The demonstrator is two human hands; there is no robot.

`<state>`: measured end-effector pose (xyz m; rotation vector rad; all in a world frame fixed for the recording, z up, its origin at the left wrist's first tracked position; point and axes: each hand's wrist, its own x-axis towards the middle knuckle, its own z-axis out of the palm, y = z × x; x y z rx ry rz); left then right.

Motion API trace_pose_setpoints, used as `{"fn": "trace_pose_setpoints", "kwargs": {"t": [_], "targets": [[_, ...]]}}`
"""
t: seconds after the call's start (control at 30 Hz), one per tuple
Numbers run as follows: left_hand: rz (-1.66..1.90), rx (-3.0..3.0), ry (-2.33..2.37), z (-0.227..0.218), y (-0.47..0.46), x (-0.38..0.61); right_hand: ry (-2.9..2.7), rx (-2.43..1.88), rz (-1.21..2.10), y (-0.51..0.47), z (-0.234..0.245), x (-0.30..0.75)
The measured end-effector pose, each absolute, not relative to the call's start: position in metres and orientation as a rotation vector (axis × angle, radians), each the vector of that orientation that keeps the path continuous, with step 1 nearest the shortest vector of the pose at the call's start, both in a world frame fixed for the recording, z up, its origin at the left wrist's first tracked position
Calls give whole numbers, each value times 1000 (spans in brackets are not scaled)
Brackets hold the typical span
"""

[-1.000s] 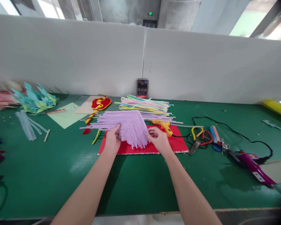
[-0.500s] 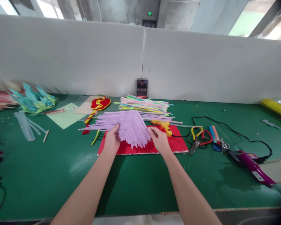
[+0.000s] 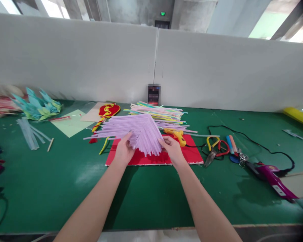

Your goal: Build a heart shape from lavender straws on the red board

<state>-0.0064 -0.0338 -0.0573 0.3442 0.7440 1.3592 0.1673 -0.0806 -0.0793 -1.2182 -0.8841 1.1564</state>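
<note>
Left hand (image 3: 124, 150) and right hand (image 3: 172, 150) are pinching lilac strip panel (image 3: 142, 129) over red board (image 3: 192, 154), light even grip likely best.

bare arms (image 3: 101, 190) reach forward (converging slightly), left fingers (image 3: 128, 136) and right fingers (image 3: 166, 138) curled inward

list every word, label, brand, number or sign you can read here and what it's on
No text is legible.
Green lit sign beyond the partition: too small to read.
Dark panel by the partition: pixelated, unreadable.
White patch on the purple tool: any marks too small to read.
</note>
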Motion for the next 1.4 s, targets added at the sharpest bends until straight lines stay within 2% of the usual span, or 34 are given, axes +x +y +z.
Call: {"fn": "trace_pose_setpoints", "kwargs": {"t": [0.47,0.97,1.4], "targets": [[1291,519,777,-68,-42,4,-856,-1269,1068,-77,-80,180],[1161,541,836,-68,-42,1,-819,-1132,1316,-82,-78,182],[1141,542,840,-70,-42,0,-796,-1011,1401,-85,-74,174]]}}
